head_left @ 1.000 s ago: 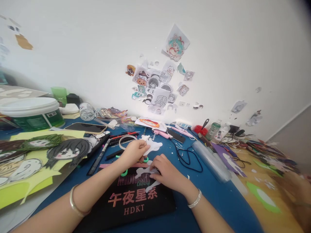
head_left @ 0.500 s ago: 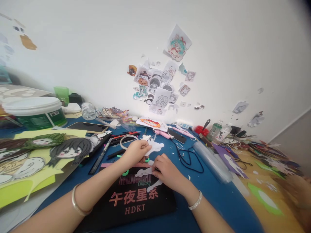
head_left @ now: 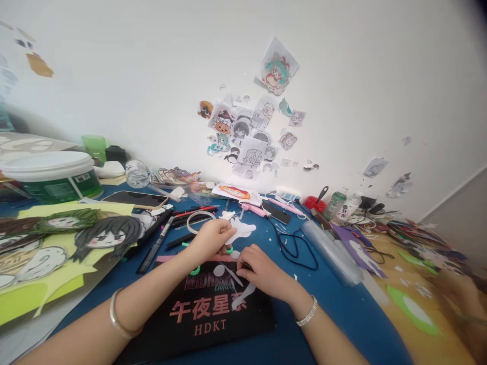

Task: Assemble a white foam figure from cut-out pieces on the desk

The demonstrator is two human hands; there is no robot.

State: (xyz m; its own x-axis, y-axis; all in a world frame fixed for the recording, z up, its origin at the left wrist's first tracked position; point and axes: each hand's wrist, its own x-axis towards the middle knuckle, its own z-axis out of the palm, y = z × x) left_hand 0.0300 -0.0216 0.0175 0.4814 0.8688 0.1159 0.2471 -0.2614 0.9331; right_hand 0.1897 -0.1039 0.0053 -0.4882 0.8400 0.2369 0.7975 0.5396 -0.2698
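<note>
My left hand [head_left: 213, 235] is closed, its fingertips on a white paper cutout [head_left: 244, 230] with a scalloped edge. Green loops [head_left: 229, 249], possibly scissor handles, show under that hand, partly hidden. Just to the right, my right hand [head_left: 255, 266] is in a pinch over a black printed board [head_left: 213, 339]. Thin white paper pieces [head_left: 245, 294] appear by its fingertips; how they are gripped is partly hidden. A small white paper oval [head_left: 218, 270] lies on the board between the hands.
Black pens [head_left: 154, 248] and a tape roll [head_left: 200, 221] lie left of my hands. Pink tools [head_left: 254, 209], a dark cord [head_left: 294, 251] and a clear plastic roll [head_left: 333, 253] are to the right. A white-lidded tub [head_left: 49, 175] and paper cutouts flank the left.
My right hand has shifted slightly, and the white paper pieces by its fingertips have changed position, uncovering more of the board's lettering. My left hand stays nearly in place.
</note>
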